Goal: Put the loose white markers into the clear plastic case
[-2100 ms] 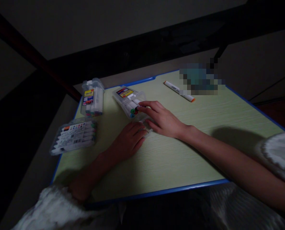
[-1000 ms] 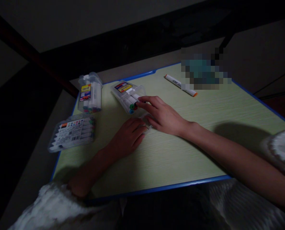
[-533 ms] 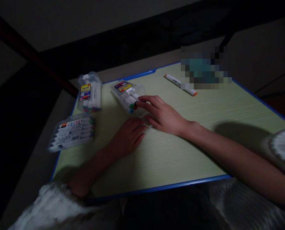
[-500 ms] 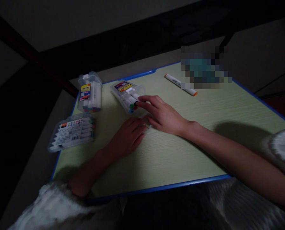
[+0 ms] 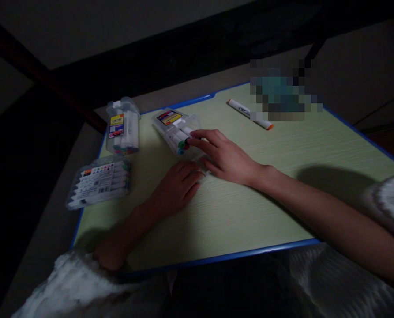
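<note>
An open clear marker case (image 5: 170, 126) lies on the pale green table (image 5: 236, 212), marker ends showing at its near mouth. My right hand (image 5: 225, 157) reaches to that mouth, its fingertips touching the end of a white marker (image 5: 182, 138) in the case. My left hand (image 5: 177, 185) rests on the table just in front of the case, fingers curled down over a small clear part that I cannot make out.
Two closed marker cases lie at the left: one upright-lying case (image 5: 122, 128) and a flat pack (image 5: 99, 181) near the table's left edge. A loose white marker with orange caps (image 5: 249, 114) lies at the back, beside a blurred patch. The table has a blue rim.
Both hands stay where they were at the open case. Only the camera has shifted slightly.
</note>
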Demonstrator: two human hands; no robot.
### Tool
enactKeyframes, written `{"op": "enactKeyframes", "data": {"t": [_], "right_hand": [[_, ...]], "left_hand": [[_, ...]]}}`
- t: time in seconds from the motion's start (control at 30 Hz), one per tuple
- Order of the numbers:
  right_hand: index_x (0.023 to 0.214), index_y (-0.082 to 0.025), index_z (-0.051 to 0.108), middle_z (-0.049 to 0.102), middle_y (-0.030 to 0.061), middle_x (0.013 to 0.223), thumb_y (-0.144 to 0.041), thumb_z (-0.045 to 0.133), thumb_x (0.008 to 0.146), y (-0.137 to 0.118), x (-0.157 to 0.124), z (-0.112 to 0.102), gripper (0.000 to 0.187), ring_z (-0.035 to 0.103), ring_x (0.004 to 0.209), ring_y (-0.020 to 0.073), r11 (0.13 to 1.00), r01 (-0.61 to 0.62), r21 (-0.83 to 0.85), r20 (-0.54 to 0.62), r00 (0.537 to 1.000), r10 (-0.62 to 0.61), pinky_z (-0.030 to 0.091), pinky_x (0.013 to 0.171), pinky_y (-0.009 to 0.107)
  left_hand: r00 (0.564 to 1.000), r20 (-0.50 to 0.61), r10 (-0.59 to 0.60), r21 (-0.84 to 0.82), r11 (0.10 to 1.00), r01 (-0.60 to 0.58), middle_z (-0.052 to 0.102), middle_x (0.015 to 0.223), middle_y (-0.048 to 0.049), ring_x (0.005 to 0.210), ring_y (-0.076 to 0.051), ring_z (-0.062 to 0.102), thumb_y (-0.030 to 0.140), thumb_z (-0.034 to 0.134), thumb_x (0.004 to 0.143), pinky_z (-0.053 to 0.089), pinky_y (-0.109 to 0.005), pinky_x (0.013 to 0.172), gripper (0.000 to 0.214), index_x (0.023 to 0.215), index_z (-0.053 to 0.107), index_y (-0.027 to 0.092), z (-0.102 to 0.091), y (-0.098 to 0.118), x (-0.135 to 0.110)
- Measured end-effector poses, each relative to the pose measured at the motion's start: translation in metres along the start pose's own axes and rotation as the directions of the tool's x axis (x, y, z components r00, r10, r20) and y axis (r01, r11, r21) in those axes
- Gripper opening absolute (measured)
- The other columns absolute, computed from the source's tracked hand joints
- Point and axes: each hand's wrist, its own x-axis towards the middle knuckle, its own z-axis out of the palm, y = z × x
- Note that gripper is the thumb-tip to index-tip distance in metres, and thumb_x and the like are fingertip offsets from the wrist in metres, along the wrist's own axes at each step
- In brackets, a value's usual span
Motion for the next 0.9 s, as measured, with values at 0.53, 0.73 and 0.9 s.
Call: {"op": "enactKeyframes", "data": {"t": [0.53,0.73,0.9], "right_hand": [[0.127,-0.016,0.041,0.041,0.0141,0.130,-0.016,0.043,0.080,0.0013,-0.0015,0.0019,0.047,0.039,0.115,0.0294,0.999,-0.007,0.041,-0.006,1.000,0.007,0.036,0.093,0.049],[0.126,-0.012,0.042,0.041,0.0160,0.130,-0.015,0.042,0.080,0.0004,-0.0013,0.0014,0.046,0.039,0.115,0.0291,0.999,-0.017,0.041,0.003,1.000,0.017,0.036,0.094,0.048],[0.126,-0.015,0.042,0.041,0.0142,0.130,-0.016,0.042,0.080,-0.0007,-0.0012,0.0001,0.046,0.039,0.116,0.0285,0.999,-0.028,0.030,0.007,1.000,0.028,0.036,0.095,0.047]], "left_hand": [[1.000,-0.015,0.018,-0.004,1.000,-0.018,0.057,0.102,-0.0118,0.103,-0.023,0.050,0.018,0.043,0.087,0.046,-0.041,0.091,0.019,0.099,0.055,0.011,0.0019,-0.0011,0.0003],[1.000,0.006,-0.002,-0.023,1.000,0.002,0.057,0.104,-0.0118,0.105,-0.023,0.050,0.018,0.043,0.087,0.045,-0.041,0.092,0.020,0.100,0.056,0.011,0.0007,-0.0006,0.0004],[1.000,0.012,-0.007,-0.016,1.000,0.007,0.057,0.105,-0.0115,0.105,-0.023,0.050,0.018,0.042,0.087,0.045,-0.042,0.092,0.020,0.101,0.055,0.013,0.0004,-0.0004,0.0003]]}}
